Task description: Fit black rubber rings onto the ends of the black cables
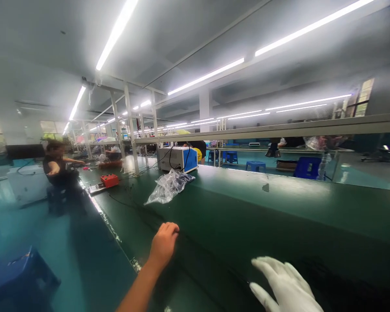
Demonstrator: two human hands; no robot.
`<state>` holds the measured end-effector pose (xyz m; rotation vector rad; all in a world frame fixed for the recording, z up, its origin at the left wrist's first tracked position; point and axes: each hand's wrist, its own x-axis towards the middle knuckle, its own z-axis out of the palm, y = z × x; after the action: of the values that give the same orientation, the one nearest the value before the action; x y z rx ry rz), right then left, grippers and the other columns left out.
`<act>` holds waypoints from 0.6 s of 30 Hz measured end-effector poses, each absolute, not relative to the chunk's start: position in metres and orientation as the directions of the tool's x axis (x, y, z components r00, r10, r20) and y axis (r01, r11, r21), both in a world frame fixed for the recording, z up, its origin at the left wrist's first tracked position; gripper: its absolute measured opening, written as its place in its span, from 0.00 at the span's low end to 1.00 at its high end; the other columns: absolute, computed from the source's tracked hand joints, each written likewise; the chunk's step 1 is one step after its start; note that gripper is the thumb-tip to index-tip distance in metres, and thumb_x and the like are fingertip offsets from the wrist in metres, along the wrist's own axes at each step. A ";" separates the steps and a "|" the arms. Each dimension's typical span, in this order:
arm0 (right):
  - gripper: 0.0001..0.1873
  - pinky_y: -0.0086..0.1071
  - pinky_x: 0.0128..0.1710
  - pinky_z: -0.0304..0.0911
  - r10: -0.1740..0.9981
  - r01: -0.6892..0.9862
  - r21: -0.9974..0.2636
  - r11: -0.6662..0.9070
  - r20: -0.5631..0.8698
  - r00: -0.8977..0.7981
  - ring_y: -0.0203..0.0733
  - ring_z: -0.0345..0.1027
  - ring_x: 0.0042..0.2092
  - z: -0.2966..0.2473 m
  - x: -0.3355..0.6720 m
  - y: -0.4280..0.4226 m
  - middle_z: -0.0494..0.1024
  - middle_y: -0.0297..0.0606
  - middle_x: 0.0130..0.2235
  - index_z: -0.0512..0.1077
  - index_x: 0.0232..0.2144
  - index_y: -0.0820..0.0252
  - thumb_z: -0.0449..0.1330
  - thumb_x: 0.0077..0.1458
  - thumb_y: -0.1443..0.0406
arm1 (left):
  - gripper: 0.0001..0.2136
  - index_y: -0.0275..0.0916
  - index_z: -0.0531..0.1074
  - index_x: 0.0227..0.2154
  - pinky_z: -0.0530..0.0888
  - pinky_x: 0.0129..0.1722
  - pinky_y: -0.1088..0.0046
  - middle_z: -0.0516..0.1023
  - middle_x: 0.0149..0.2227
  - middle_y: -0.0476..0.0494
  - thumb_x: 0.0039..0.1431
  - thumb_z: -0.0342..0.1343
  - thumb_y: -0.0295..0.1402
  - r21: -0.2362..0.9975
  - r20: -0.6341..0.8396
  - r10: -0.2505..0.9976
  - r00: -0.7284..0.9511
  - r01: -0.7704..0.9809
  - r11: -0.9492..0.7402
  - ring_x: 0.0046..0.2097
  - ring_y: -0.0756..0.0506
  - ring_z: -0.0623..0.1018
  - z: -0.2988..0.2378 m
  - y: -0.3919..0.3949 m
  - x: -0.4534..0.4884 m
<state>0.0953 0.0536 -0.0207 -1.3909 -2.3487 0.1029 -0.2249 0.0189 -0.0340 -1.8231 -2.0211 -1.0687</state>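
At the lower left of the frame, a blue stool [17, 277] is standing on the floor. The near edge [108, 221] of the table [234, 208] is running diagonally from mid-left to the lower centre. The green tabletop is extending from there to the right of the frame, and a pale shelf [279, 128] is spanning above it.

At the lower centre, the left hand [165, 242] is reaching over the table with fingers curling together; whether it is gripping anything cannot be told. At the lower right, the gloved right hand [281, 281] is entering from the bottom of the frame, thumb and fingers standing apart.

At centre left, a red box [109, 180] is sitting on the table. Near the centre, a clear bag [169, 188] is lying crumpled, well apart from both hands; its contents cannot be told. Behind the bag, a blue-and-white unit [189, 158] is standing with black cables hanging across it.
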 end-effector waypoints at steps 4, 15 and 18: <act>0.39 0.58 0.63 0.38 0.805 0.764 -0.260 0.591 0.249 -0.538 0.61 0.48 0.64 0.001 0.080 0.031 0.65 0.41 0.60 0.57 0.61 0.54 0.58 0.45 0.57 | 0.08 0.40 0.69 0.38 0.71 0.43 0.74 0.75 0.38 0.46 0.62 0.45 0.28 0.440 0.702 0.677 -0.223 0.883 -0.165 0.41 0.48 0.74 0.003 0.019 -0.216; 0.15 0.32 0.28 0.64 0.852 0.264 -0.965 0.003 -0.135 -0.506 0.36 0.67 0.24 -0.001 0.104 0.011 0.71 0.34 0.28 0.67 0.37 0.61 0.50 0.50 0.58 | 0.18 0.42 0.73 0.43 0.62 0.52 0.57 0.76 0.48 0.42 0.52 0.48 0.19 0.330 0.612 0.779 -0.138 0.940 -0.092 0.53 0.37 0.68 0.036 -0.010 -0.157; 0.13 0.27 0.24 0.57 0.896 0.434 -0.896 0.096 -0.112 -0.429 0.31 0.60 0.22 -0.001 0.118 0.000 0.70 0.32 0.28 0.69 0.36 0.59 0.51 0.49 0.63 | 0.16 0.47 0.73 0.41 0.67 0.47 0.68 0.77 0.45 0.50 0.56 0.48 0.22 0.304 0.500 0.866 -0.027 0.941 -0.146 0.48 0.45 0.72 0.017 -0.005 -0.135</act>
<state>0.1176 -0.0003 -0.0014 -1.2993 -1.9102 1.2988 -0.1349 -0.0052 0.0174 -2.0988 -1.9655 -0.9093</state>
